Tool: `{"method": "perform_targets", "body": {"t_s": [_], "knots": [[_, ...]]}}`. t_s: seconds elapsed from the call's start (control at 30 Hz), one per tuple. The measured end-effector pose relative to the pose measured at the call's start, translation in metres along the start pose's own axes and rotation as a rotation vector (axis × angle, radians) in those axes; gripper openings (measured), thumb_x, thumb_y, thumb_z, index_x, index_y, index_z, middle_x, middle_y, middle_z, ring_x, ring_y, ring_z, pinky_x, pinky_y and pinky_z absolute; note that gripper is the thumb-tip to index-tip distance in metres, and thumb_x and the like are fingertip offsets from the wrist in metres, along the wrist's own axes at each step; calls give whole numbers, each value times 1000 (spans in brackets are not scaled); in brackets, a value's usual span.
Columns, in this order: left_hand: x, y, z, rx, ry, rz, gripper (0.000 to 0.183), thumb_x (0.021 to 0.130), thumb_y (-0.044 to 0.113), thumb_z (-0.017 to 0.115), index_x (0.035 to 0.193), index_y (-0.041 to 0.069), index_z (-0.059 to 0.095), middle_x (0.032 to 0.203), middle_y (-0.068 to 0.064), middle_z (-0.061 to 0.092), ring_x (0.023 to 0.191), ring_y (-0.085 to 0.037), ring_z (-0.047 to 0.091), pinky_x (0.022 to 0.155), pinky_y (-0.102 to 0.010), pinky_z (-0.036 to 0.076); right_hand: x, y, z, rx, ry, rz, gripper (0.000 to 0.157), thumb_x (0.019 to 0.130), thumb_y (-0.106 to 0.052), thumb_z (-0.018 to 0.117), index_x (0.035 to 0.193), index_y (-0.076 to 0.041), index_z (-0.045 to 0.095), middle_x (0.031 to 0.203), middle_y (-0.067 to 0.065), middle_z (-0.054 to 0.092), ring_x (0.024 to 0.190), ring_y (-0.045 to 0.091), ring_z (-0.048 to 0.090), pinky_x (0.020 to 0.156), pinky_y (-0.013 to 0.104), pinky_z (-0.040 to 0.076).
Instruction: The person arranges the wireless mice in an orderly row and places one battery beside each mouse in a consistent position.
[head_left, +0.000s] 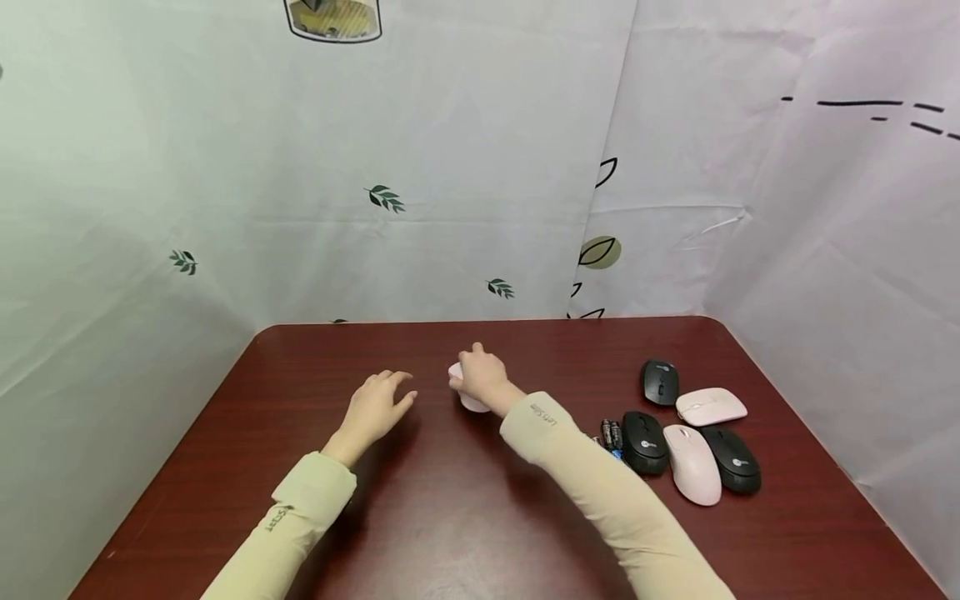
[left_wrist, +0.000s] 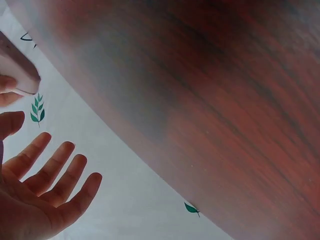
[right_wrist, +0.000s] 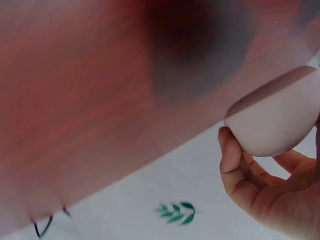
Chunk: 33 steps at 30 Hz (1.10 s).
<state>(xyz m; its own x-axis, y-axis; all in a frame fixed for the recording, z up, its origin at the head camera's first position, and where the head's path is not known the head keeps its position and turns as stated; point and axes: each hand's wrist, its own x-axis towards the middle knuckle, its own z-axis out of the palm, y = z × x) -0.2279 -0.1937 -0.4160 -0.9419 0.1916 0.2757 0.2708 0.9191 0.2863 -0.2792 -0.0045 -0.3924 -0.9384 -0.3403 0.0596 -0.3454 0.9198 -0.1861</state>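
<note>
My right hand [head_left: 482, 375] grips a pale pink computer mouse [head_left: 474, 406] above the middle of the table. In the right wrist view the thumb and fingers curl round the rounded shell of the mouse [right_wrist: 280, 117], and its flat side faces the table. To the left, my left hand [head_left: 375, 407] hovers with its fingers spread and holds nothing. The left wrist view has the left hand's fingers loosely extended, apart from the mouse [left_wrist: 20, 65], whose end shows at the left edge.
On the right of the brown table [head_left: 420, 533] lie several mice: black ones, such as a black mouse [head_left: 645, 443], and pale ones, such as a pink mouse [head_left: 693, 465]. Small batteries [head_left: 611, 435] lie beside them, partly behind the right sleeve. A white patterned curtain [head_left: 450, 167] surrounds the table.
</note>
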Motion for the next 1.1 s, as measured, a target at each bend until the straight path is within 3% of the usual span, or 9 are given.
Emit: {"method": "perform_targets", "body": {"t_s": [0.17,0.33,0.67,1.1], "knots": [[-2,-3,-1,-10,-19,-5,33,88,26,63,114,6,64,110,-17,64,100,-36,59,83,-51,48,1,-9,12,-71,-45,27,42,89,-35,61,128,-18,57,117,12,52,83,26,64,66,36,54],[-4,-4,-1,-12,-49,-7,32,89,30,63,113,9,66,111,-15,64,102,-36,59,83,-51,48,1,-8,21,-123,-37,44,41,92,-37,58,128,-17,56,119,14,49,83,26,63,68,36,54],[-4,-4,0,-14,-38,8,31,88,30,63,111,9,67,108,-14,64,102,-35,59,83,-50,48,-1,-3,31,22,36,128,39,89,-36,60,119,-11,58,117,18,48,82,30,62,66,38,53],[-2,-6,1,-15,-42,2,32,88,30,63,112,8,67,111,-15,64,103,-36,59,84,-51,48,-2,-2,28,83,-26,118,51,84,-35,69,123,-6,53,115,20,49,86,35,65,69,40,55]]}}
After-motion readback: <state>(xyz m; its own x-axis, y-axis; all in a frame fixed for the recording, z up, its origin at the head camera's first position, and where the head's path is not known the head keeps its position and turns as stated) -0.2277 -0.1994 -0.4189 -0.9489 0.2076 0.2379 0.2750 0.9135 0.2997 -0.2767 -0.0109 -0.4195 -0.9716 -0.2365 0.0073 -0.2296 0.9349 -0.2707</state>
